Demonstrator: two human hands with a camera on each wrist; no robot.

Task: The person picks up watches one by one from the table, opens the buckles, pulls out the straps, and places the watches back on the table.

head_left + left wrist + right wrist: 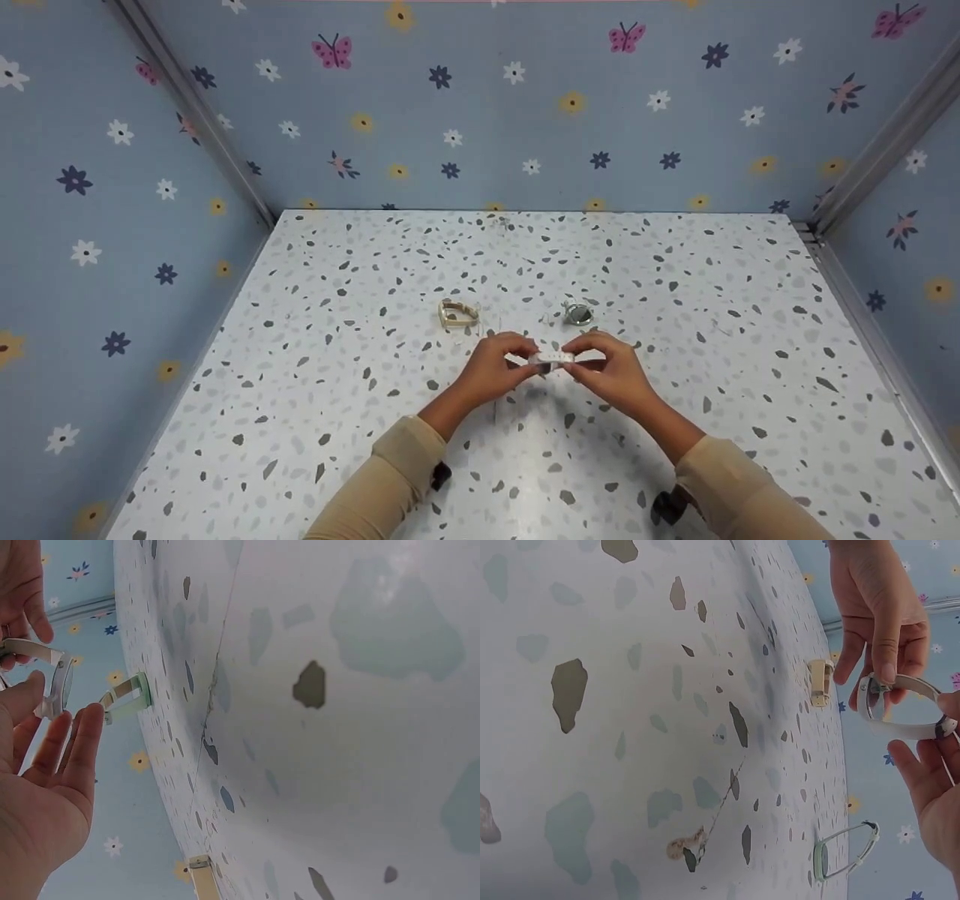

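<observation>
Blue walls (495,105) patterned with daisies, darker flowers and pink butterflies stand round three sides, meeting at grey metal corner posts (193,112). Between them spreads a white table (360,375) speckled with grey and greenish chips. Two beige sleeves (382,480) reach in from the near edge, a dark object (670,508) showing at the underside of each cuff. The left hand (495,367) and right hand (619,375) face each other near the middle, each partly closed, thumb set against fingers. Between them is a white watch (555,358), held up above the table, its strap bent into a loop; the left hand pinches it by the case, while the right hand grips the strap on the opposite side. In the left wrist view, some fingers of the left hand extend loosely beyond the case. Farther from the person, two more watches rest on the table, well apart from each other: a gold watch (818,684) beyond the left hand and a pale green watch (579,314) beyond the right, its round face dark in the head view.
</observation>
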